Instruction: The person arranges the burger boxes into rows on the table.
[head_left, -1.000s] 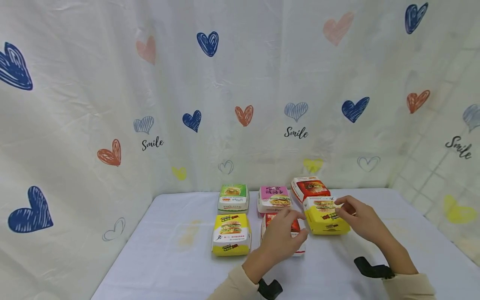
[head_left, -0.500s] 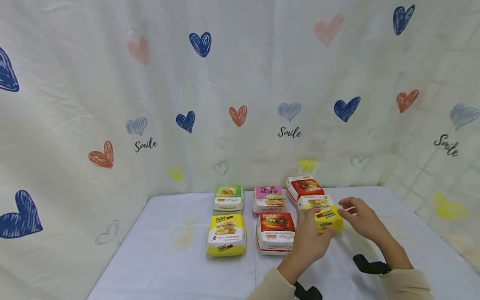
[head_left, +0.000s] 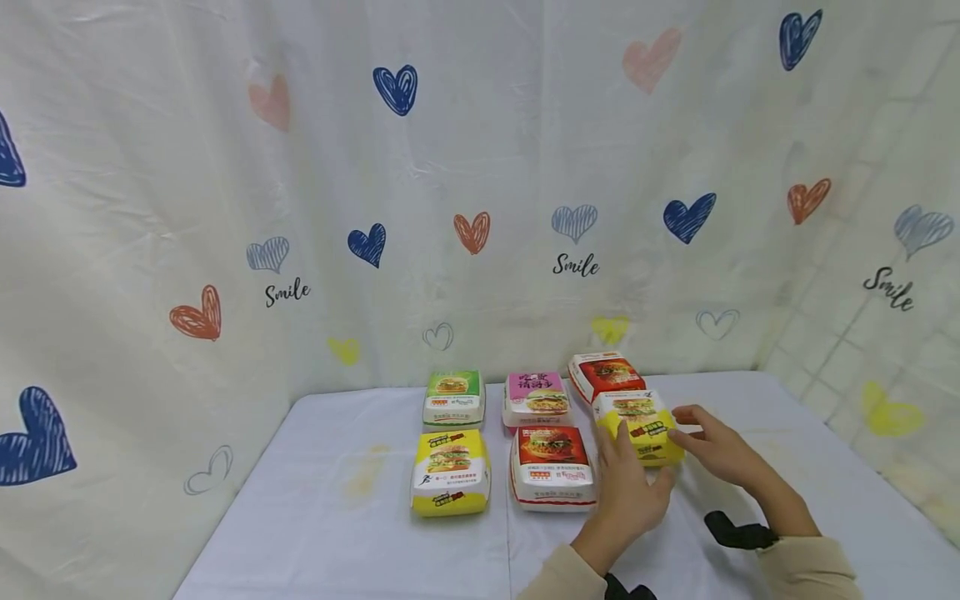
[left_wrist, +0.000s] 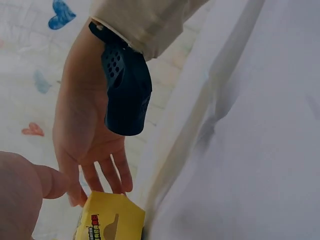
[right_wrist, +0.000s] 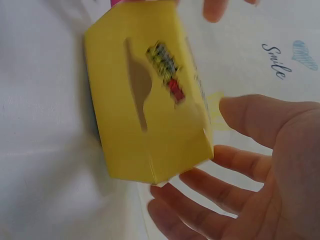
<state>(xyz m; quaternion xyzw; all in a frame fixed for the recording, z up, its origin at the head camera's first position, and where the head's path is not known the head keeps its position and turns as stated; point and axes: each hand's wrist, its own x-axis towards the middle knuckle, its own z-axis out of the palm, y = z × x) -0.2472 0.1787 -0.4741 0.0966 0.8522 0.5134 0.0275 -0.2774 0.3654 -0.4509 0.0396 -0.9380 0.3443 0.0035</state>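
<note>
A yellow-and-white burger box (head_left: 643,427) lies at the right of the group in the head view. My left hand (head_left: 628,496) is at its near left side, fingers extended along that side and thumb apart. At the opposite side is my right hand (head_left: 716,448), its fingers loosely bent and fingertips at the box's edge. In the right wrist view, the right fingers (right_wrist: 200,200) reach under one end of the yellow box (right_wrist: 150,100), while the thumb stands off it. The left wrist view shows only a corner of the box (left_wrist: 117,217); most left fingertips are hidden there.
Behind the held-between box sits a red burger box (head_left: 607,375). To the left are a pink box (head_left: 536,400), a green box (head_left: 454,398), another red box (head_left: 553,468) and another yellow box (head_left: 451,473). A white cloth covers the table (head_left: 337,517); a heart-print curtain (head_left: 450,167) hangs behind.
My left hand has moved right, from over the front red box to the left side of the right-hand yellow box. My right hand stays near its right side. The head view has turned slightly right.
</note>
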